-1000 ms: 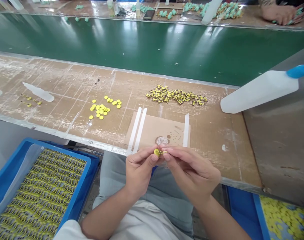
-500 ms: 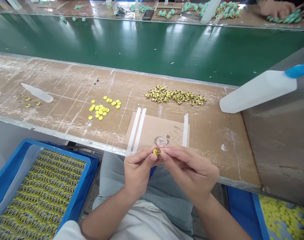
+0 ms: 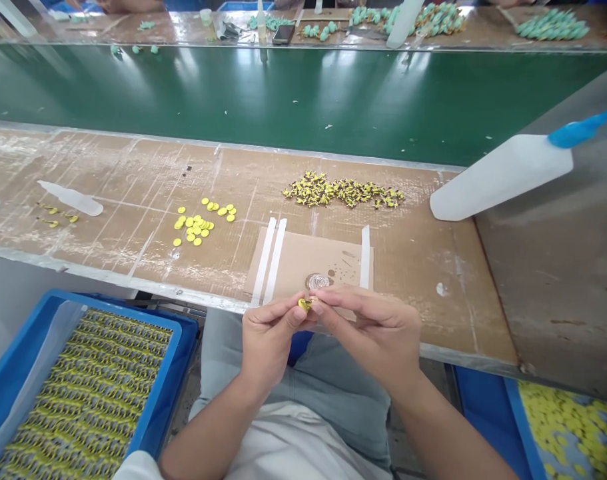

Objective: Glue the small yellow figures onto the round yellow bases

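My left hand (image 3: 267,341) pinches a small yellow disc (image 3: 302,304) between thumb and forefinger at the bench's front edge. My right hand (image 3: 376,333) meets it there, its fingertips closed on a tiny yellow-and-dark piece that they mostly cover. Disc and piece appear to touch. Just beyond the fingers, a round blob of clear glue-like stuff (image 3: 317,281) sits on a cardboard sheet (image 3: 308,250) held down with white tape. Loose yellow discs (image 3: 197,225) lie to the left, and a heap of small yellow-and-dark pieces (image 3: 343,190) lies behind the sheet.
A white bottle with a blue nozzle (image 3: 503,177) leans at the right against a metal panel. Blue trays stand low on both sides, the left tray (image 3: 170,353) holding rows of yellow-and-dark parts. Beyond the green belt (image 3: 263,93) are turquoise pieces (image 3: 553,25) and a phone (image 3: 283,35).
The view has shifted slightly. Both hands keep their pinch with fingertips together. Across the belt, another person's hand has left the turquoise pieces at the far right.
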Action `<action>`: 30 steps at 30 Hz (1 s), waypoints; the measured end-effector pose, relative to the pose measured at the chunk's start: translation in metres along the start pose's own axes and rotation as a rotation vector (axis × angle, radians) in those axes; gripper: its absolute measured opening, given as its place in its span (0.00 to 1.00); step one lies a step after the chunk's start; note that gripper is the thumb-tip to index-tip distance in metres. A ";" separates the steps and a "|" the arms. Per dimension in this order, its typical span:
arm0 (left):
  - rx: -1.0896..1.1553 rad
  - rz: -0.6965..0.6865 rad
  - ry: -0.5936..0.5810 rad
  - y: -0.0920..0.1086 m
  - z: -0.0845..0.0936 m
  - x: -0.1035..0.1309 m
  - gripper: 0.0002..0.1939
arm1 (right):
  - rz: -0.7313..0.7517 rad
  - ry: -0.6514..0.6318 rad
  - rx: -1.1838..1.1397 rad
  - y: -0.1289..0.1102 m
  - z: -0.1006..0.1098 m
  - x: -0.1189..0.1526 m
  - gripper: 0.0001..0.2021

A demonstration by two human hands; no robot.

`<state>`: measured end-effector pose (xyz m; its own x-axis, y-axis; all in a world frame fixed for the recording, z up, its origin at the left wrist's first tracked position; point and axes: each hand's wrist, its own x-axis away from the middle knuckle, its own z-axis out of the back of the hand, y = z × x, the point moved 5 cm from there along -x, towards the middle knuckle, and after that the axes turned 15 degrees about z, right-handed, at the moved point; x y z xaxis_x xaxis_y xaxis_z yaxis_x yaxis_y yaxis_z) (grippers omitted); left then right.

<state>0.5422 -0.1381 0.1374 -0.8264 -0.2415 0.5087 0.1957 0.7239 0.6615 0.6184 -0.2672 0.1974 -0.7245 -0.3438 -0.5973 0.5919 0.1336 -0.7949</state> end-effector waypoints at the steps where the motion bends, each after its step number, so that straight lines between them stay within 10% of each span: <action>1: -0.002 0.011 0.002 0.000 0.001 0.000 0.10 | -0.017 -0.012 -0.004 0.000 0.000 -0.001 0.13; 30: -0.037 0.143 -0.091 -0.007 -0.009 0.003 0.12 | -0.246 -0.056 0.017 -0.002 0.007 -0.007 0.04</action>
<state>0.5424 -0.1497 0.1391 -0.8329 -0.0773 0.5481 0.3324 0.7219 0.6069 0.6254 -0.2714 0.2038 -0.8271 -0.4146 -0.3794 0.4068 0.0241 -0.9132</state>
